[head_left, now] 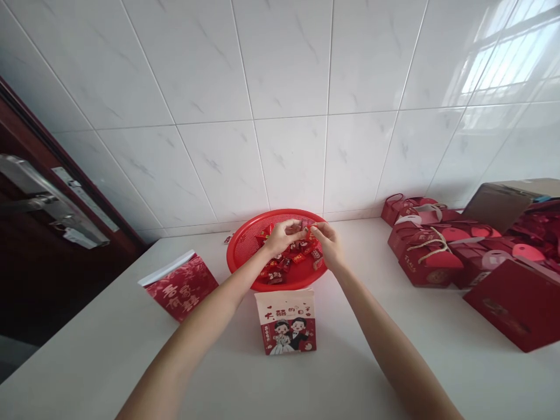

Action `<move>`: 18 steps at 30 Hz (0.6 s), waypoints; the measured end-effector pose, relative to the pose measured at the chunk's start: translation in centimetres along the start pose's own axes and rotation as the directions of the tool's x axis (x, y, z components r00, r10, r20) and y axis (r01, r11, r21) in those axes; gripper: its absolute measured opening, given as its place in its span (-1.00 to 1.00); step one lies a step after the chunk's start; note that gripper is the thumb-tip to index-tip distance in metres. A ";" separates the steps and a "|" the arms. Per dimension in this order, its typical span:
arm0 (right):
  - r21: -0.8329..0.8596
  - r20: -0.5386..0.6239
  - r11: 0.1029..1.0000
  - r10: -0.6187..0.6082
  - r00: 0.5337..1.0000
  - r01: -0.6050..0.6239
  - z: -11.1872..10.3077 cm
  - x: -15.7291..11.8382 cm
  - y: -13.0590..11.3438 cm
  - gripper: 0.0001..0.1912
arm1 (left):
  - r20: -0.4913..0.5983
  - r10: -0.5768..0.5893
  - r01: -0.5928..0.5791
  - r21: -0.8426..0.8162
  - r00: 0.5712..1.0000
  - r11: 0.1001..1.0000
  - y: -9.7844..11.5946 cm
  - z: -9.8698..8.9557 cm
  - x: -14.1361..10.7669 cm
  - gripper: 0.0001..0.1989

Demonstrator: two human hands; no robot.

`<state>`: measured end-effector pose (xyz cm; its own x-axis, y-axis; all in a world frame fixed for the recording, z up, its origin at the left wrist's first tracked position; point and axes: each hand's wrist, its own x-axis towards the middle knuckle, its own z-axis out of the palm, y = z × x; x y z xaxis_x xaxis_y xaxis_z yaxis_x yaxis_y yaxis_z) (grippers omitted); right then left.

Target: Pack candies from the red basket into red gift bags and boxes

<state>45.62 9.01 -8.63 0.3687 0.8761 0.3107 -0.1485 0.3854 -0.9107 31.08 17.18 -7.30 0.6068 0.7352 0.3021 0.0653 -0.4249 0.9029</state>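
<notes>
Both my hands are over a round red basket point(240, 245) that holds red-wrapped candies point(280, 269). My left hand point(284, 235) has its fingers closed on small wrapped candies. A red-wrapped candy point(310, 232) is pinched in the fingers of my right hand point(327, 240), close beside the left. Just in front of the basket stands a small cream and red box point(289, 324) with a cartoon couple on it. To the left of my left forearm is a red bag point(181, 286) with gold characters and a white top edge.
Several red gift boxes point(426, 262) with handles stand at the right, beside a brown carton point(499, 204) and a large red box point(516, 303). A tiled wall point(289, 157) rises behind the white table point(350, 373). A dark door point(39, 233) is at the left.
</notes>
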 end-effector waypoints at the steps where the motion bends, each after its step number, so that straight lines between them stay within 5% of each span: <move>1: 0.005 0.014 1.000 0.010 1.000 -0.010 0.0 0.0 0.0 -0.70 | 0.024 -0.002 0.003 -0.015 1.000 1.000 0.1 0.1 -0.1 -0.49; 7: 0.027 0.020 0.997 0.074 0.997 -0.075 -0.1 0.1 0.2 -0.61 | 0.052 -0.046 0.045 0.023 0.998 0.999 -0.3 -0.2 -0.1 -0.57; 11: 0.095 -0.072 0.988 0.125 0.990 -0.118 0.0 0.2 0.4 -0.54 | 0.100 -0.065 0.026 0.351 0.993 0.936 -1.2 -0.2 0.1 -0.61; 15: 0.158 -0.080 0.979 0.140 0.987 -0.126 0.1 0.2 0.3 -0.51 | 0.233 -0.093 -0.039 0.508 0.968 0.861 -2.0 1.0 -0.2 -0.75; 18: 0.143 -0.088 0.982 0.135 0.987 -0.122 0.2 0.1 0.2 -0.51 | 0.436 -0.098 -0.186 0.562 0.894 0.806 -2.3 2.3 -0.6 -0.77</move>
<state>45.47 9.25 -8.75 0.4244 0.8913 0.1594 -0.3218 0.3131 -0.8936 32.39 16.53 -10.29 0.8820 0.4688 0.0483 0.3848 -0.7756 0.5003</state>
